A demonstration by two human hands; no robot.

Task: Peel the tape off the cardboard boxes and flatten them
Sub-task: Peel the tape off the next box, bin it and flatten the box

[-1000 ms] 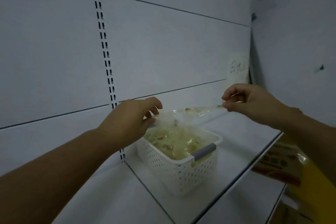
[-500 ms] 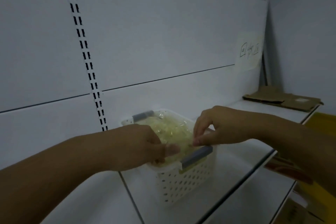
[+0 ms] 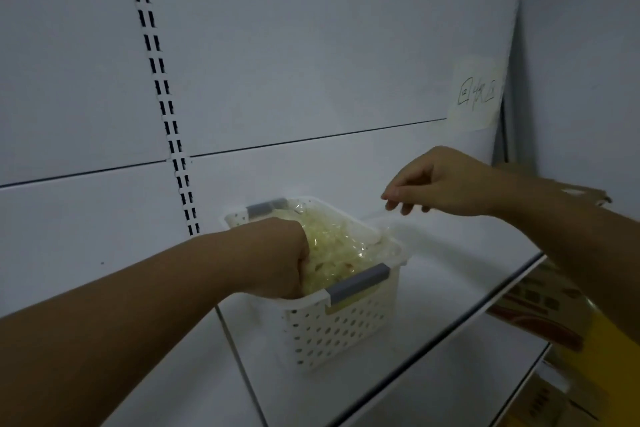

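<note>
Low in the middle of the frame, my left hand [image 3: 277,260] is fisted down into the wad of peeled tape [image 3: 339,250], pressing it into the white basket [image 3: 332,333]. Right of centre, my right hand [image 3: 440,184] hovers with fingertips pinched together; whether a strand clings there, I cannot tell. Discarding looks nearly done. Flattened cardboard [image 3: 585,192] lies at the right edge.
</note>
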